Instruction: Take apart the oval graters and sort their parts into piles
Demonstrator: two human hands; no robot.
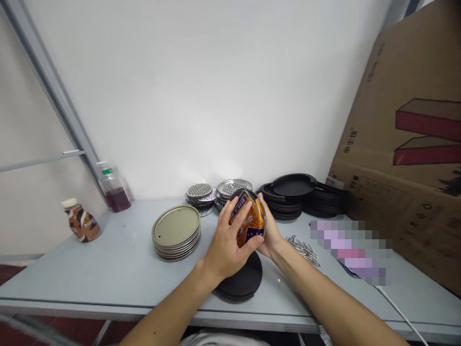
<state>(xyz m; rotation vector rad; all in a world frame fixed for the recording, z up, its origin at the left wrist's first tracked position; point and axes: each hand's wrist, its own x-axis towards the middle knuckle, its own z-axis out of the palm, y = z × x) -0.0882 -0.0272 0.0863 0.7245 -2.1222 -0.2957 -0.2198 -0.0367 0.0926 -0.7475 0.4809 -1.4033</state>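
Above the table's front, both hands hold a round, black-rimmed item with a glossy orange and purple label (249, 218); I cannot make out its exact kind. My left hand (230, 240) has its fingers spread across the label and its thumb at the lower edge. From the right side and behind, my right hand (269, 235) supports the item, its fingers partly hidden. Below the hands lies a black round disc (241, 283), partly covered by the left hand. To the left stands a stack of olive-grey round metal plates (176, 228).
Perforated metal grater discs (200, 192) and black round dishes (288, 190) are stacked along the wall. Thin metal wire pieces (302, 250) lie right of the hands, near a blurred-out item (353, 252) with a white cable. Two bottles (81, 221) stand left; a large cardboard box (406, 158) leans right.
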